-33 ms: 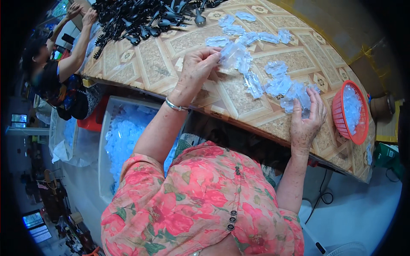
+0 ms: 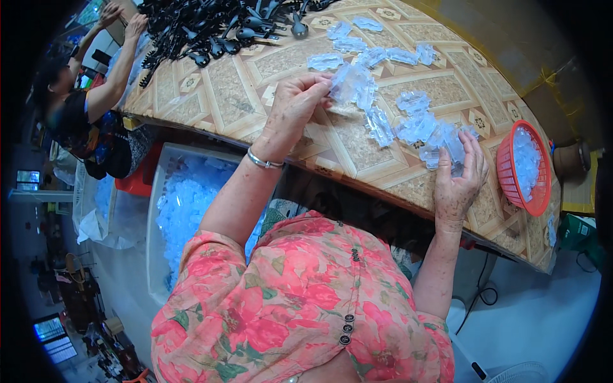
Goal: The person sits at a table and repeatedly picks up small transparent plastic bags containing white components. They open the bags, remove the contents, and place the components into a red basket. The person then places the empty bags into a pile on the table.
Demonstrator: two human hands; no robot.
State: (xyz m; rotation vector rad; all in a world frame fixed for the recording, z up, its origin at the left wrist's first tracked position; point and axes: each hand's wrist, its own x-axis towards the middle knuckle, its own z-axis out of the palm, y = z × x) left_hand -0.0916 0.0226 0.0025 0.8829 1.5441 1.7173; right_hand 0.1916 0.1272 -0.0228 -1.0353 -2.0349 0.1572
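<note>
My left hand (image 2: 294,105) pinches a transparent plastic piece (image 2: 345,83) between thumb and fingers, a little over the patterned tabletop (image 2: 281,153). Beyond and beside it lie several similar pale, see-through pieces (image 2: 379,126) in a loose, bent line. My right hand (image 2: 461,182) rests by the table's near edge, thumb and fingers curled around a transparent plastic piece (image 2: 452,145) in a small cluster. The exact shape of that piece is partly hidden by the fingers.
A red plastic basket (image 2: 506,169) of transparent pieces stands at the right. Black utensil-like parts (image 2: 191,32) are heaped at the far left. Below the table, a white crate (image 2: 153,236) holds many transparent pieces. A co-worker (image 2: 96,127) sits at the left with raised arms.
The piece in my left hand has turned slightly, showing more of its ridged side. My right hand stays in the same place.
</note>
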